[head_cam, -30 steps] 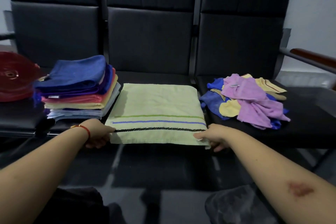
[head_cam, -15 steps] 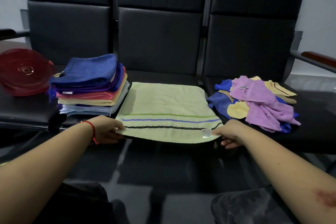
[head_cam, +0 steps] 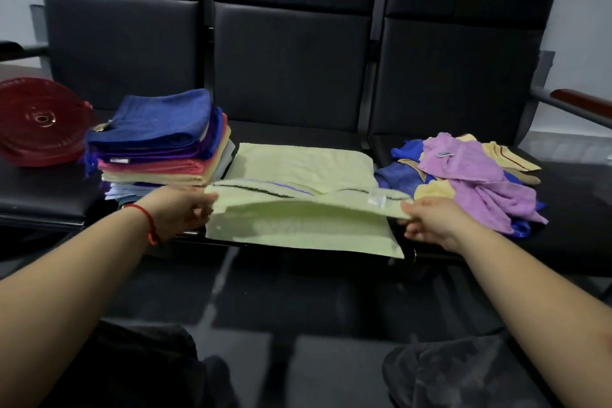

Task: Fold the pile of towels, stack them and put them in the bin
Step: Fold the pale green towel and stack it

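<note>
- Two hands, left hand (head_cam: 180,214) and right hand (head_cam: 430,220), each pinched a raised corner of the pale green striped towel (head_cam: 298,169) on the black middle seat (head_cam: 284,131).
- Carrying both corners level should keep the fold's edges aligned.

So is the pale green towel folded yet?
Mid-fold: both hands, left hand and right hand, hold the pale green towel edge lifted.
</note>
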`<state>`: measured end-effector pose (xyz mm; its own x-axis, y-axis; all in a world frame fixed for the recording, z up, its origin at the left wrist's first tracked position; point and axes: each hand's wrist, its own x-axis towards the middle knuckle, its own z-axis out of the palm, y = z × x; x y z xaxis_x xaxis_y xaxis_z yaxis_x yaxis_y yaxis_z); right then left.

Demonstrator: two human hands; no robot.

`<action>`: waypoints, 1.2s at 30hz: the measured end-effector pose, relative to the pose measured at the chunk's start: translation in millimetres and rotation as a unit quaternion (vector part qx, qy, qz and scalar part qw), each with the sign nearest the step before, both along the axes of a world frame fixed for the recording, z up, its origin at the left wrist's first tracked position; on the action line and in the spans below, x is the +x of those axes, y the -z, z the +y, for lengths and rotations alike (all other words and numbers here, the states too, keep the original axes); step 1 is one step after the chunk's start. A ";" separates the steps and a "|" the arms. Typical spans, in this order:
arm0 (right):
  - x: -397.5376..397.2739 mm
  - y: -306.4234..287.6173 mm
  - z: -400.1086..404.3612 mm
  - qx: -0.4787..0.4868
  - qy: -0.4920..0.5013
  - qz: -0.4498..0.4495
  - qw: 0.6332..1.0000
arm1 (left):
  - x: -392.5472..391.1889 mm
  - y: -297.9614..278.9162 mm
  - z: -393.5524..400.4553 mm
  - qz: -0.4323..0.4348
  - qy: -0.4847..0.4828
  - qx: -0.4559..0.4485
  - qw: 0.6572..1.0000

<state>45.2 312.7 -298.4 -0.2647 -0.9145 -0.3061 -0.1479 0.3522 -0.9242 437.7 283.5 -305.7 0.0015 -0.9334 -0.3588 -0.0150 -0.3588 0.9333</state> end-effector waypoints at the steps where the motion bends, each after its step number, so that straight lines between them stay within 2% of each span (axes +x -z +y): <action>1: -1.6 5.5 2.2 0.051 -0.023 0.056 0.997 | -0.3 4.9 1.6 -0.033 0.002 0.027 0.999; 3: -2.8 14.0 4.1 0.124 -0.057 0.138 0.981 | -1.1 13.0 3.4 -0.092 0.006 0.064 0.994; 5: -0.4 15.6 3.9 0.149 -0.078 0.175 0.970 | -2.2 16.3 3.9 -0.137 0.013 0.082 0.987; 7: 2.6 15.5 2.3 0.149 -0.091 0.176 0.969 | -4.8 17.8 4.1 -0.171 0.016 0.099 0.980; 11: 11.1 13.4 6.0 0.170 -0.101 0.119 0.973 | -6.1 21.3 2.7 -0.225 0.003 0.104 0.969; 16: 5.5 13.1 4.4 0.186 -0.090 0.075 0.976 | -5.3 16.0 6.2 -0.165 0.019 0.137 0.977; 19: -3.2 10.8 1.1 0.162 -0.061 0.039 0.984 | -8.9 11.9 8.3 -0.114 0.014 0.121 0.986; 22: -6.8 10.7 3.1 0.177 -0.070 0.015 0.982 | -8.6 11.4 9.1 -0.075 0.004 0.109 0.991; 29: -7.4 8.0 5.2 0.163 -0.068 0.004 0.984 | -6.9 9.0 11.2 -0.084 0.026 0.019 0.996; 36: -5.9 1.5 10.0 0.110 -0.042 -0.056 0.991 | -4.5 6.7 15.2 -0.082 0.040 0.047 0.995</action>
<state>39.3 322.6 -299.9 -0.1427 -0.8397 -0.5240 -0.0859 0.5379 -0.8386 433.1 298.6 -312.4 -0.0048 -0.8957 -0.4447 -0.1967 -0.4351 0.8786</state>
